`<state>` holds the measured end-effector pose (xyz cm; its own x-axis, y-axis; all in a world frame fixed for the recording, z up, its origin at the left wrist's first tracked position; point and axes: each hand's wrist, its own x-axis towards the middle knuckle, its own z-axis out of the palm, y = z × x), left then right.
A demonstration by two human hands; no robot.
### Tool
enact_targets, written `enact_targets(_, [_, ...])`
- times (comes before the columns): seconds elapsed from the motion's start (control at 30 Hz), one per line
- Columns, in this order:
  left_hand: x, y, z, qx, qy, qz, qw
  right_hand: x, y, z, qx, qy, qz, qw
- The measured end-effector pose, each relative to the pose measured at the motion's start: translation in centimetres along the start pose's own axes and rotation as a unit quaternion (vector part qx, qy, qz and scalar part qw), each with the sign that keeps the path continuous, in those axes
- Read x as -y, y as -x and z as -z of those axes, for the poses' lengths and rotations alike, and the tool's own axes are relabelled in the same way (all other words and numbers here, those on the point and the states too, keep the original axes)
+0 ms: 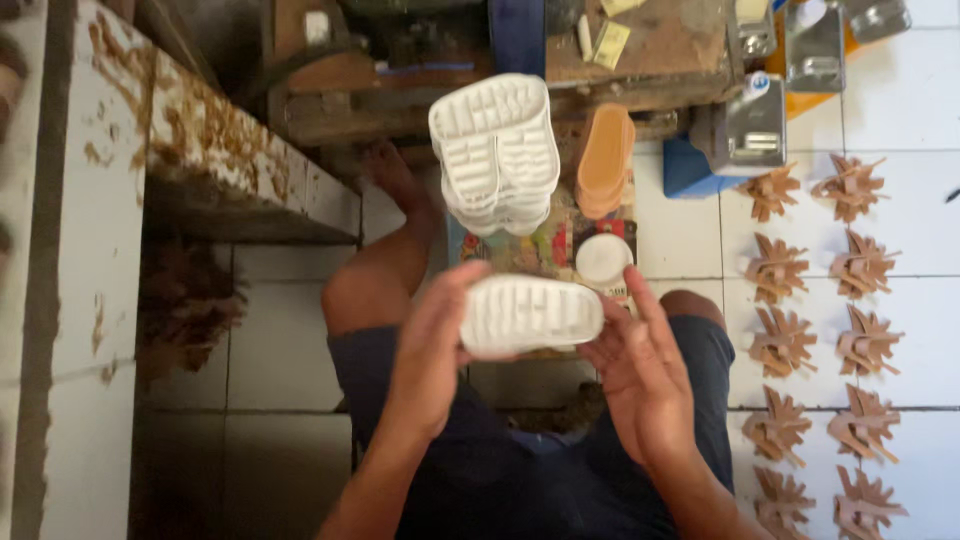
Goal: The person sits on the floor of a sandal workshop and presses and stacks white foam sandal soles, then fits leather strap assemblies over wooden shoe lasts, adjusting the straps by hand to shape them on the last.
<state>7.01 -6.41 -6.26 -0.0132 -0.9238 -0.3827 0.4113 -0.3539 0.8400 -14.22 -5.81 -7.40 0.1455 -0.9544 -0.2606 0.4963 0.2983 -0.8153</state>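
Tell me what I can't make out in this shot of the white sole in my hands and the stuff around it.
- Underside of the white ribbed shoe sole: faces away from the head camera.
- Left hand fingertips: hidden behind the sole.
- Right hand: motion-blurred, so its contact with the sole is unclear.
- Stack of white soles: count unclear, as they overlap.
- Brown cut leather pieces on the white tiled floor: bottom ones cut off by the frame edge.

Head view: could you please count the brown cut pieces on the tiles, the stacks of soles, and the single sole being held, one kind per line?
Brown cut pieces: 10
White sole stack: 1
Tan sole stack: 1
White sole between left hand and right hand: 1
Total: 13
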Motion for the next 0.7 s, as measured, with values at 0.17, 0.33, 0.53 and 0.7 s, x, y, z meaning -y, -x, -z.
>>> enact_targets(0.17, [0.2, -4.3, 0.0, -0.085, -0.127, -0.123, 0.981, 0.0, -4.9, -1.0, 0.095, 0.086, 0.036, 0.991])
enact_targets(0.33, [0.9, -10.6, 0.0, -0.100, -0.168, -0.185, 0.963, -0.1, -11.9, -2.1, 0.063, 0.151, 0.068, 0.984])
enact_targets(0.53, [3.8, -15.5, 4.0, -0.174, -0.137, -0.238, 0.946, -2.1, -15.1, 0.9, -0.036, 0.220, 0.131, 0.966])
enact_targets(0.7, [8.0, -13.6, 8.1, -0.212, 0.010, -0.223, 0.952, -5.7, -12.9, 8.3, -0.069, 0.340, 0.183, 0.920])
